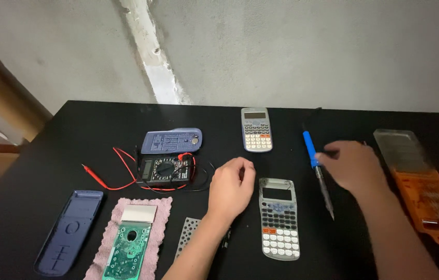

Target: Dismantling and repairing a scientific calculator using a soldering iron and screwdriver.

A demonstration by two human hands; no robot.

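The right hand (351,166) closes its fingers on the blue-handled soldering iron (317,168) lying right of the grey calculator (279,218), the left hand (232,186) hovers loosely curled beside it, so lifting the iron cleanly seems next

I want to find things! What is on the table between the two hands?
In the head view, a grey calculator lies between the left hand and the right hand. The right hand touches a blue-handled soldering iron.
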